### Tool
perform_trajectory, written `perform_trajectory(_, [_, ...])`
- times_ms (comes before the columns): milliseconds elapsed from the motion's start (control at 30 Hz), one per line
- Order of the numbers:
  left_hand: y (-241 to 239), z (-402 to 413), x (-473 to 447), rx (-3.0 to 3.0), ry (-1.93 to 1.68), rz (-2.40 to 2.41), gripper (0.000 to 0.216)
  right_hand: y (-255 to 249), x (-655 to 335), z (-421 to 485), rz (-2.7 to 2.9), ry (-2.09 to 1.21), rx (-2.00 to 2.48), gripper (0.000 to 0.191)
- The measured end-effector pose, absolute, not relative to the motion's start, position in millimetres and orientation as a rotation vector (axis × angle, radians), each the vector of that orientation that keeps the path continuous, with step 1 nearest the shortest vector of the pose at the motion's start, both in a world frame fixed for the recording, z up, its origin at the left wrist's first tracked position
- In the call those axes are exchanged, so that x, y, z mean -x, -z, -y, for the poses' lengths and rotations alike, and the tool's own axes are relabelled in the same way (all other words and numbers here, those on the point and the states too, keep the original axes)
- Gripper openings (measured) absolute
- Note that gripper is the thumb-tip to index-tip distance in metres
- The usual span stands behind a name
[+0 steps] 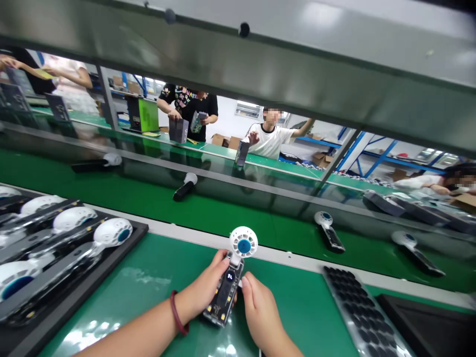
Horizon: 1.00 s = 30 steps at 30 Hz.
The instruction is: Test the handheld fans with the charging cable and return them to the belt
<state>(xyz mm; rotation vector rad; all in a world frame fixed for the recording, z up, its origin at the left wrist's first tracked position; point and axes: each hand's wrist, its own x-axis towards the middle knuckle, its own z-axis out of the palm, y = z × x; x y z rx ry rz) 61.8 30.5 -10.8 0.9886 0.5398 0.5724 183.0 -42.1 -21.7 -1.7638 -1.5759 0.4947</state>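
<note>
A small handheld fan [232,277] with a white round head, blue centre and clear black handle showing a lit digit display is held over the green bench. My left hand [203,290], with a red band at the wrist, wraps its fingers round the handle from the left. My right hand [260,310] presses against the handle's right side, thumb up by the display.
A black tray [111,258] at left holds several similar fans. More fans [329,230] lie on the green conveyor beyond a white rail. A dimpled black mat [360,310] and dark tray [427,327] sit at right. Other people work across the line.
</note>
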Motion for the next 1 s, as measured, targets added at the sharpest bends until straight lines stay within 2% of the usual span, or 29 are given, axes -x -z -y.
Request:
perform_trajectory(400, [-3.0, -26.4, -68.2, -1.013, -0.647, -0.570, 0.031, 20.9, -187.5, 41.0, 1.492, -0.460, 1.623, 0.036])
perform_trajectory(533, [-17.8, -54.8, -44.8, -0.994, -0.805, -0.690, 0.035, 24.1, -206.6, 41.3, 1.337, -0.459, 1.603, 0.041])
perform_trajectory(700, [-38.9, -101.5, -13.8, -1.062, -0.952, -0.831, 0.035, 23.5, -216.2, 43.9, 1.297, -0.521, 1.619, 0.038])
perform_trajectory(867, [-39.0, -124.6, -61.7, -1.308, -0.900, -0.940, 0.029, 15.9, -209.1, 44.9, 1.291, -0.612, 1.645, 0.024])
perform_trajectory(1000, [-28.5, -150.4, -113.1, -1.575, -0.858, -1.110, 0.028, 23.6, -212.8, 41.6, 1.274, -0.685, 1.599, 0.023])
